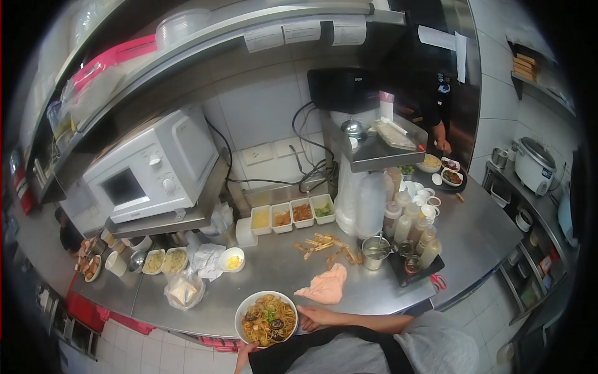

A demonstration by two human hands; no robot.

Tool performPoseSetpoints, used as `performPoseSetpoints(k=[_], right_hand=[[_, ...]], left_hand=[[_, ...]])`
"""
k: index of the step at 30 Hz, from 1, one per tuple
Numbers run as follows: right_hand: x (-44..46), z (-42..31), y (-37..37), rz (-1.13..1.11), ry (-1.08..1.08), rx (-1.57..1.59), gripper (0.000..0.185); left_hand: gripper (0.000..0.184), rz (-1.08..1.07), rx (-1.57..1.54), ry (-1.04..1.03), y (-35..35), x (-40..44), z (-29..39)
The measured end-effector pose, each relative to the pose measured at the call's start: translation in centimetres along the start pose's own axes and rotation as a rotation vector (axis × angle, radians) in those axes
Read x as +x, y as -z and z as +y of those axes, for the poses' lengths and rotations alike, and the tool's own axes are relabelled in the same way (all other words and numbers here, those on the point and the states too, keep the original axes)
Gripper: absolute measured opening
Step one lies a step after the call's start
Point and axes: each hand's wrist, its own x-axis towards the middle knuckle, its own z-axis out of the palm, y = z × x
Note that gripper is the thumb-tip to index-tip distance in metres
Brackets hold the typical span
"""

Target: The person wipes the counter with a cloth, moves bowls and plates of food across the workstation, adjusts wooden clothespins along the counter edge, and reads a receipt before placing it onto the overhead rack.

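A white bowl of noodles (268,319), topped with chopped greens and dark mushroom-like slices, is at the front edge of the steel counter. My left hand (247,350) grips its lower left rim, with most of the fingers hidden under the bowl. Against the bowl's right side is my right hand (315,316), its fingers closed at the rim. A crumpled peach-coloured cloth (322,284) lies just beyond my right hand.
Wooden clothespins (324,245) lie behind the cloth, near a metal pot (375,252) and squeeze bottles (411,225). Ingredient tubs (303,214) line the back; a microwave (152,168) stands left. At the far right, another person's hand (443,146) is over bowls.
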Motion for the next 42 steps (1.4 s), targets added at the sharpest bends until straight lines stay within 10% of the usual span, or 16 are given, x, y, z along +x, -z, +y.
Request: performPoseSetpoints(k=[4,20,29,42], right_hand=[[0.4,-2.1,-1.6,-0.257,-0.001,0.245,0.071],[-9.7,-7.7,0.1,0.145,0.419,0.607,0.056],[-27.6,-12.6,5.9,0.372,0.751,0.612,0.064],[-44.8,0.4,17.9,1.204,1.252,0.674,0.061]], left_hand=[[0.07,-0.052,-0.087,-0.045,-3.4,-3.3,1.4],[0.061,-0.739,-0.087,0.167,-13.5,-2.3,7.5],[0.072,-0.408,1.539,-0.917,-25.6,4.4,3.2],[0.071,-0.269,1.561,-1.064,-26.8,7.8,-3.1]])
